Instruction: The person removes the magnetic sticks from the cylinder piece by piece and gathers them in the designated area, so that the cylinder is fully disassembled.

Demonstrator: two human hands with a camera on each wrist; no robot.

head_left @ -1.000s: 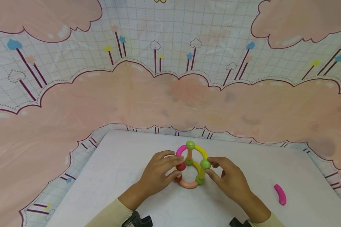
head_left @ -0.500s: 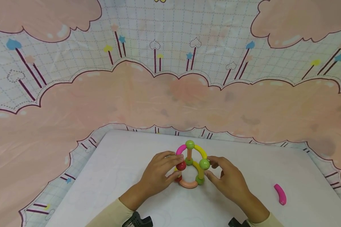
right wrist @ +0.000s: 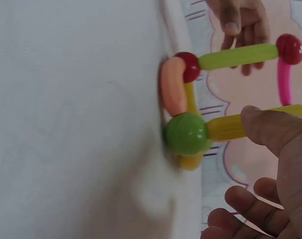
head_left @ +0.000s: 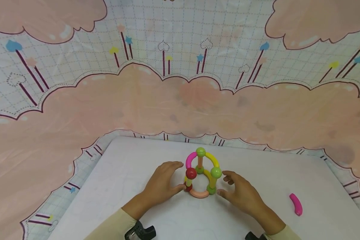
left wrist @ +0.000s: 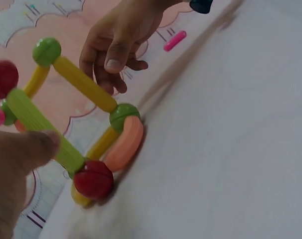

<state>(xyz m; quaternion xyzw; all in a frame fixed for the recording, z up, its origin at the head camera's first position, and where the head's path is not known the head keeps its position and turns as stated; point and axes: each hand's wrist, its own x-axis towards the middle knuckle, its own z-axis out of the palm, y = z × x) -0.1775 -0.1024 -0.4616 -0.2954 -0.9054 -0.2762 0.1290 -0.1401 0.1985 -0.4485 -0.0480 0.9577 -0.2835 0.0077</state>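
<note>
A frame of magnetic rods and balls stands upright on the white table point(head_left: 174, 220). Its upper ring shows a red ball point(head_left: 191, 173), a green ball point(head_left: 216, 172) and another green ball point(head_left: 200, 152) at the back. A pink curved rod point(head_left: 190, 159) and a yellow curved rod point(head_left: 212, 159) meet at that back ball. Straight rods, such as the light green rod point(left wrist: 46, 129), run down to a lower ring with a peach curved rod point(head_left: 199, 194). My left hand point(head_left: 160, 181) is beside the red balls, fingers spread; whether its thumb touches is unclear. My right hand point(head_left: 244, 193) hovers loosely beside the green balls.
A loose pink curved rod point(head_left: 296, 204) lies on the table to the right of the right hand. Behind the table hangs a patterned cloth point(head_left: 174, 106) with cloud shapes. Dark camera mounts point(head_left: 141, 230) sit on both wrists.
Both hands have let go of the frame's upper balls and drawn slightly outward, their fingers opening. The frame stays in nearly the same place. The loose pink rod has not moved.
</note>
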